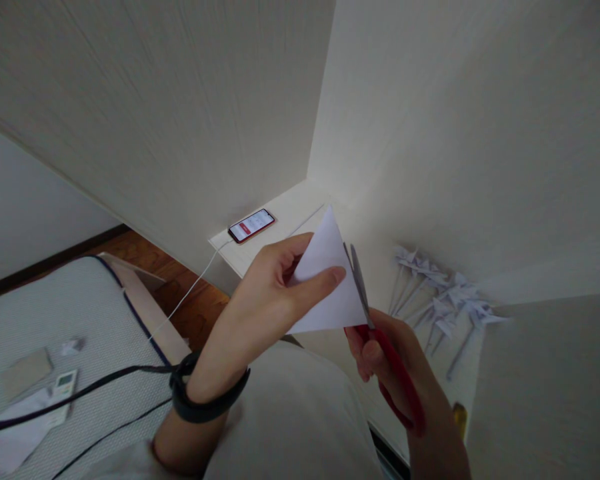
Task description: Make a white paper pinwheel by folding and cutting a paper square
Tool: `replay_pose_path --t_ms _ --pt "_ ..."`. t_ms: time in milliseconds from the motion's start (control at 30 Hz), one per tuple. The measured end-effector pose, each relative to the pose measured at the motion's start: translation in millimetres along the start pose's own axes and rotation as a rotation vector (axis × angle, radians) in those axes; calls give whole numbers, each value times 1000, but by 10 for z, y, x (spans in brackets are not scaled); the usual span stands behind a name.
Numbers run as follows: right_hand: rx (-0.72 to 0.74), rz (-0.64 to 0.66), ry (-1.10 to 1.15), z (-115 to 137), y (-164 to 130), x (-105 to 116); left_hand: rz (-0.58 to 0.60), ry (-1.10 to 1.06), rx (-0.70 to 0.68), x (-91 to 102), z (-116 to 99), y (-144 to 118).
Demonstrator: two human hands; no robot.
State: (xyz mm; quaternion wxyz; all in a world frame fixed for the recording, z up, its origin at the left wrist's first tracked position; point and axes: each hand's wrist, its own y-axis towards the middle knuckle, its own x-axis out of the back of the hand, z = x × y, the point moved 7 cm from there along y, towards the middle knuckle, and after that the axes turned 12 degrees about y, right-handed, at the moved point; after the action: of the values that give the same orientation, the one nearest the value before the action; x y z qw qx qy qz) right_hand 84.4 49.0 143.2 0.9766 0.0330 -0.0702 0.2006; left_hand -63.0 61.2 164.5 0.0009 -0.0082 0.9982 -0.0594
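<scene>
- At the far left, a pale mattress (pixel 97 293) with a dark edge carries loose white paper (pixel 15 447), a flat greyish piece (pixel 27 372), a small crumpled scrap (pixel 72 347) and a white remote control (pixel 65 383) with a small display.
- A black cord (pixel 105 375) runs over the mattress to the black wristband (pixel 205 408) on the left wrist.
- Between mattress and wall panel, a strip of brown wooden floor (pixel 203 313) shows, and a white cable (pixel 195 283) crosses above it to the phone.
- The phone (pixel 251 225) lies screen up, lit, at the left corner of the white bench (pixel 293 210).
- The left hand (pixel 280 287) has its grip clamped on a white triangular paper (pixel 325 300), thumb on top, holding it above the bench.
- Just right of the paper, the red-handled scissors (pixel 396 365) point upward, blades slightly parted along its edge; whether paper lies between them, I cannot tell.
- The right hand (pixel 411 350) has its grip closed around the scissors' handles.
- Farther right, folded paper shapes (pixel 447 293) on thin stems lie clustered on the bench by the wall.
- A yellow item (pixel 460 419), partly hidden by the right forearm, is nearest the bottom right.
</scene>
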Motion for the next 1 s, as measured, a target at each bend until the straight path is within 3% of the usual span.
replay_pose_path --t_ms 233,433,733,1000 --pt "-35 13 -16 -26 3 -27 -11 77 -9 14 -9 2" --pt "-57 -128 -66 18 -71 29 -32 158 -13 37 -8 -7" --pt "-75 -34 -73 -50 0 23 -20 197 -16 41 -19 -10" --pt "-10 -220 -91 76 -170 37 -42 187 -16 45 -17 -11"
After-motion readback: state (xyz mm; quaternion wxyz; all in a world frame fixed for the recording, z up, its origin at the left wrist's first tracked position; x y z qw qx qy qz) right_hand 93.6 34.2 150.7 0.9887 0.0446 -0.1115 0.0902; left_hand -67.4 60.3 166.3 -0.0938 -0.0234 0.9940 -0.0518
